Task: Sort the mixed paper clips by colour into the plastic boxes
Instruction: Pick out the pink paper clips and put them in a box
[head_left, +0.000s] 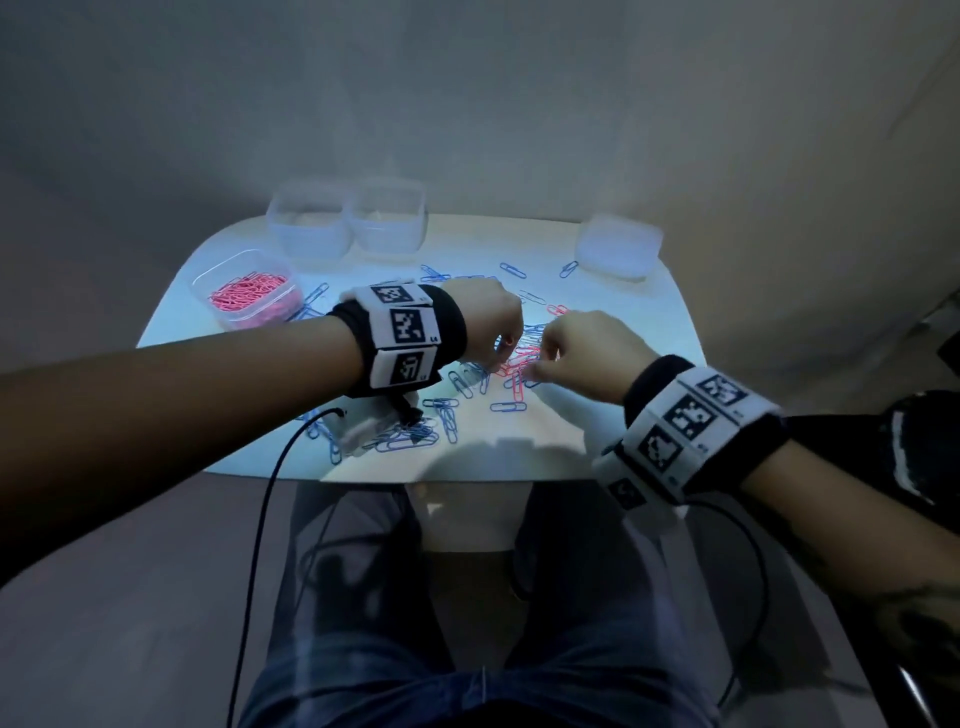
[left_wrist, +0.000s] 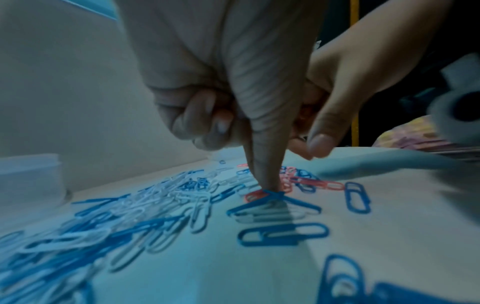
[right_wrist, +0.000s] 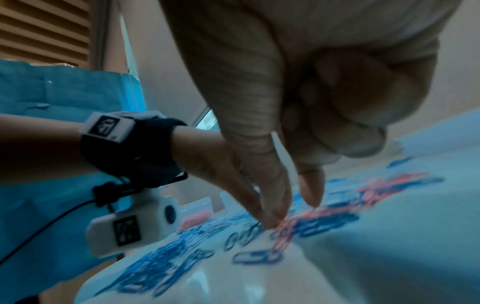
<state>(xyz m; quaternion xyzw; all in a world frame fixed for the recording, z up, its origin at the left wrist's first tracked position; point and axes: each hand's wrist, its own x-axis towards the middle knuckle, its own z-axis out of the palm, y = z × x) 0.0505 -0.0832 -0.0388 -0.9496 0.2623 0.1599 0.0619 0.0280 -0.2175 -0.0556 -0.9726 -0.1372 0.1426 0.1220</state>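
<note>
Blurring affects the right wrist view heavily, so individual clips there are hard to separate, & the head view hides both sets of fingertips behind the knuckles. Pink-clip box (head_left: 248, 290) sits at table (head_left: 613, 415) far-left corner, holding a heap of pink clips; two clear boxes (head_left: 345, 221) stand touching each other at the far edge, contents not discernible; a fourth clear box (head_left: 618, 244) stands far right, contents also unclear. Mixed paper clips (head_left: 514, 364) lie scattered mid-table, pink ones bunched at centre between both hands, blue/white ones (head_left: 405, 436) thickest at near-left edge. Left hand (head_left: 491, 325): index finger (left_wrist: 265, 144) extended straight down, tip pressing a pink clip (left_wrist: 253, 195) where blue clips cross it; remaining fingers curled into the palm. Right hand (head_left: 587, 356): thumb and index (right_wrist: 309, 185) pointing down at the pink cluster, slightly apart, other fingers curled in; whether they pinch a clip — cannot tell.
</note>
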